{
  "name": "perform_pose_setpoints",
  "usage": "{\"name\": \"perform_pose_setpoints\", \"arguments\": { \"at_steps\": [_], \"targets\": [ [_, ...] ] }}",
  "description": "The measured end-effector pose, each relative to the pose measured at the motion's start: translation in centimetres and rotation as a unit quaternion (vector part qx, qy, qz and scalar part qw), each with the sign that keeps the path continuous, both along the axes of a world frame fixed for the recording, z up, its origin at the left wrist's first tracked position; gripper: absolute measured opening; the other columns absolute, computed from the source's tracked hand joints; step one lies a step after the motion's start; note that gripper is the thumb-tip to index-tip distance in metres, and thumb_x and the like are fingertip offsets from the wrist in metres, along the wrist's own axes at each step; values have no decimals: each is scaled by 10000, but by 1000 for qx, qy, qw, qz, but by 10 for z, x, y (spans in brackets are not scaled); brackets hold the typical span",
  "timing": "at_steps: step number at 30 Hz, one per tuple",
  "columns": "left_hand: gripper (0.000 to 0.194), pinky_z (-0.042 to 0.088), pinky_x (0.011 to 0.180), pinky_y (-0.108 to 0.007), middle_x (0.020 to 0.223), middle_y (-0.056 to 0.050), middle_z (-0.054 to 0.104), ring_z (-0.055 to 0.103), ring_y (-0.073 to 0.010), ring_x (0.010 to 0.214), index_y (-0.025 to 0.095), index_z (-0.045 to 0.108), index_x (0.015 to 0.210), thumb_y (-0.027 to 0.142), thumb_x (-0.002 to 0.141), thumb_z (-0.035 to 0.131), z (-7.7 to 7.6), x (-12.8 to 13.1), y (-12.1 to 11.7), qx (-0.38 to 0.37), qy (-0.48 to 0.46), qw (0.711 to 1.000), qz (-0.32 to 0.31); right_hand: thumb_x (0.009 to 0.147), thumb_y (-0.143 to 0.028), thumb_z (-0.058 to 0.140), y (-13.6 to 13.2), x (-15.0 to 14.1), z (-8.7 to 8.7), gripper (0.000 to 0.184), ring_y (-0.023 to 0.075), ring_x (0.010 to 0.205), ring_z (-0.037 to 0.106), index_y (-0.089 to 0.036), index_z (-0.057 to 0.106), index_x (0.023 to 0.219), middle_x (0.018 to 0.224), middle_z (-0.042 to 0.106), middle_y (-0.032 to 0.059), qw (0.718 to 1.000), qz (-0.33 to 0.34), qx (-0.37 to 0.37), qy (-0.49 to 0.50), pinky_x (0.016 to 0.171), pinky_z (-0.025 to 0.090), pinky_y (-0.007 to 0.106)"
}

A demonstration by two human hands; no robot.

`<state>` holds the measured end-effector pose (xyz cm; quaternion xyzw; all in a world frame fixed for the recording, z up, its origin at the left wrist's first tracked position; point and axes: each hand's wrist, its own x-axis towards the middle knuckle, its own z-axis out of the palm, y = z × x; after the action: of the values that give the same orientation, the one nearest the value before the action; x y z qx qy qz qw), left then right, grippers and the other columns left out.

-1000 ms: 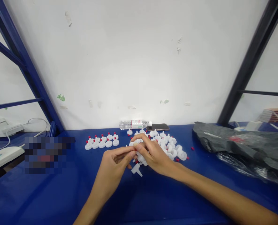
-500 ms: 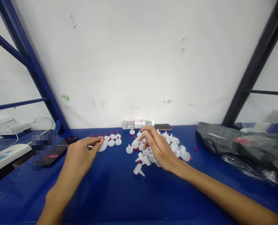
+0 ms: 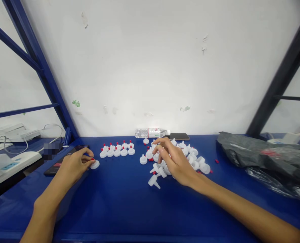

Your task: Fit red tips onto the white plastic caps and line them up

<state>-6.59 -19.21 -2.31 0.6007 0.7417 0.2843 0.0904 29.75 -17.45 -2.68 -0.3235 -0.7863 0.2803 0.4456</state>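
My left hand is closed in a pinch on a white cap with a red plug, which rests on the blue table at the left end of two short rows of finished caps. My right hand hovers over a loose pile of white caps, fingers curled and partly apart, with nothing clearly in them. Small red plugs lie scattered among the pile. One white cap lies on its side nearest me.
A dark phone lies just behind my left hand. A water bottle and another phone lie against the white wall. Black plastic bags cover the right side. A white power strip sits far left, beside blue rack struts.
My left hand has carried a plugged cap from the pile leftward and set it down at the left end of the rows. My right hand has stayed over the pile.
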Motion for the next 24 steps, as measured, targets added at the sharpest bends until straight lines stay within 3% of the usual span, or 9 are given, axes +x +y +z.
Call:
{"name": "perform_pose_setpoints", "arguments": {
  "at_steps": [5,10,16,18,20,22,24],
  "targets": [
    [246,507,711,-302,848,-57,797,742,-295,865,245,635,749,489,730,640,1,3,0,0,73,997,-18,1087,-379,350,-2,1,2,250,144,698,630,-265,526,1225,957,688,10,1000,2,-4,-10,652,445,295],
    [236,492,753,-321,890,-71,801,731,-298,889,247,654,781,480,756,621,-2,0,3,-4,85,996,-27,1087,-358,351,-2,1,0,245,148,702,642,-257,550,1188,964,706,18,1000,1,7,-23,644,431,299],
    [313,547,652,-309,937,-94,790,735,-319,935,233,659,837,528,736,637,-7,-2,3,-39,0,998,-47,1075,-308,378,1,2,3,231,152,722,633,-244,596,1117,911,693,9,998,-8,51,-43,698,452,311],
    [284,543,633,-308,901,-89,784,739,-319,915,233,662,840,497,739,633,-4,0,2,-52,4,998,-42,1055,-297,439,2,4,6,193,169,800,631,-235,622,1057,932,692,18,993,7,90,-69,749,467,323],
    [222,522,668,-335,849,-88,773,735,-325,875,237,672,820,440,757,610,2,6,-2,-34,77,996,-22,1011,-326,554,3,6,7,139,203,924,619,-231,656,1005,982,697,37,982,37,142,-116,833,475,356],
    [205,489,711,-363,829,-87,761,721,-325,843,244,687,841,408,790,575,9,21,-6,7,152,988,-13,938,-394,683,4,8,7,165,242,1043,592,-231,693,967,1043,697,58,964,74,189,-170,926,462,403],
    [228,468,733,-364,858,-76,759,705,-309,840,257,698,904,421,821,563,15,43,-12,45,163,985,-38,870,-448,761,5,10,4,226,267,1124,570,-233,724,928,1102,690,76,948,104,214,-213,986,446,435]
  ]
}}
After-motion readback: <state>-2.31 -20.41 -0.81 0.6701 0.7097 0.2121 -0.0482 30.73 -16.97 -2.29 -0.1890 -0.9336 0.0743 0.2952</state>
